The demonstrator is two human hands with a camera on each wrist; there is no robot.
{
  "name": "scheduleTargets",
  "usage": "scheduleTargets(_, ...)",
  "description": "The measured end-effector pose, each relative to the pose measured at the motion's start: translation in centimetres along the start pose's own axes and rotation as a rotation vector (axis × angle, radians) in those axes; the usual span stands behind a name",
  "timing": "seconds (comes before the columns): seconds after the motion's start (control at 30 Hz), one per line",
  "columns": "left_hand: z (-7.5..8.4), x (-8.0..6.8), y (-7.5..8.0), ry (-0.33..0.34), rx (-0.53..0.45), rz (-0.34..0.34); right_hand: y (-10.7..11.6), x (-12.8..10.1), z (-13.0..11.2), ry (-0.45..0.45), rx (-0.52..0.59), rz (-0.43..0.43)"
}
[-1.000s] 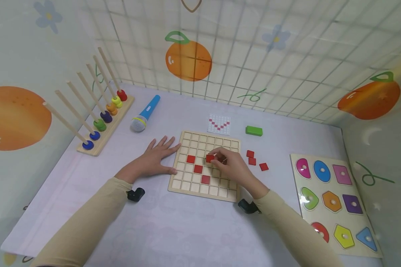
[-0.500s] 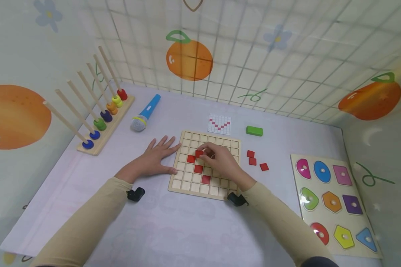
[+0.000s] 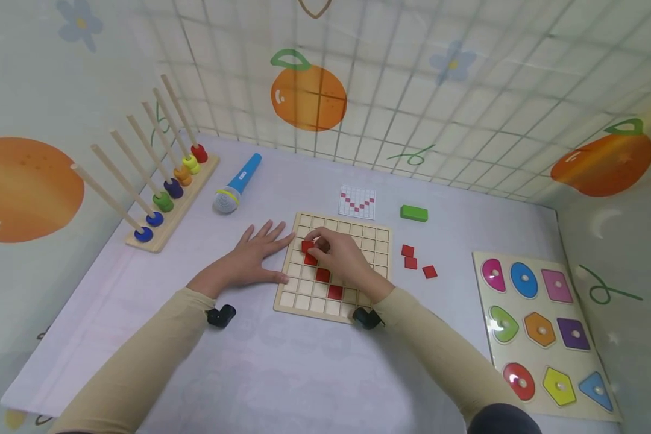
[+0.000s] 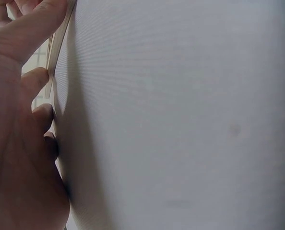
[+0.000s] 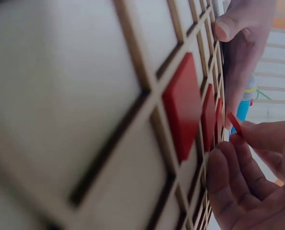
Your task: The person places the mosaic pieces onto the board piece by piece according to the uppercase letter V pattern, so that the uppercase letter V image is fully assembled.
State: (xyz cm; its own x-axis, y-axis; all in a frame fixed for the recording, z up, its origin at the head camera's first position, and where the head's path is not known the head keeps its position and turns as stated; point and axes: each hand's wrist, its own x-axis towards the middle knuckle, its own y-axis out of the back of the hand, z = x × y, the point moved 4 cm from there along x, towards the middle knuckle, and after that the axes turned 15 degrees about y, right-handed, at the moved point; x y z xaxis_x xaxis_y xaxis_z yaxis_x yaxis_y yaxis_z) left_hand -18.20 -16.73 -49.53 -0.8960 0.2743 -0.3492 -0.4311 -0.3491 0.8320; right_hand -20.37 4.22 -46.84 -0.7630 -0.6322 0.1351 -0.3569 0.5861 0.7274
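My right hand (image 3: 339, 253) pinches a red square tile (image 3: 307, 246) between thumb and fingertips, over the left part of the wooden grid board (image 3: 358, 313). In the right wrist view the pinched tile (image 5: 234, 123) stands on edge, apart from the board. Three red tiles lie in a diagonal line of cells, among them a middle tile (image 3: 322, 275) and a lower tile (image 3: 334, 292). My left hand (image 3: 252, 259) lies spread on the table, its thumb and index fingertip touching the board's left edge. In the left wrist view that hand (image 4: 22, 120) shows its palm side.
Three loose red tiles (image 3: 410, 263) lie right of the board. Behind it are a pattern card (image 3: 357, 202) and a green block (image 3: 414, 213). A toy microphone (image 3: 235, 184) and a peg stacker (image 3: 179, 202) stand left; a shape puzzle (image 3: 542, 386) lies right.
My right hand has carried the pinched red tile leftward across the board, from the middle cells to beside the upper tile of the diagonal. The left hand has stayed in place.
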Motion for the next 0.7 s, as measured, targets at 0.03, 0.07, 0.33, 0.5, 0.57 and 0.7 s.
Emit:
scheduleTargets(0.03, 0.0, 0.0, 0.0, 0.001, 0.003, -0.001, -0.1, 0.2, -0.1, 0.001, -0.005, 0.0)
scheduleTargets(0.07, 0.1, -0.1, 0.1, 0.0, 0.001, -0.001, -0.2, 0.3, -0.1, 0.002, -0.01, 0.0)
scheduleTargets(0.33, 0.0, -0.1, 0.0, 0.002, 0.001, -0.005, -0.6, 1.3, -0.4, -0.027, -0.065, -0.013)
scheduleTargets(0.5, -0.2, 0.1, -0.1, 0.001, 0.005, -0.004, -0.9, 1.8, -0.5, -0.033, -0.102, -0.029)
scheduleTargets(0.57, -0.2, 0.1, -0.1, 0.006, 0.01, -0.009, -1.0, 2.0, -0.6, -0.026, -0.115, -0.034)
scheduleTargets(0.7, -0.1, 0.1, 0.0, 0.01, 0.011, -0.016, -1.2, 2.4, -0.6, -0.018, -0.131, -0.036)
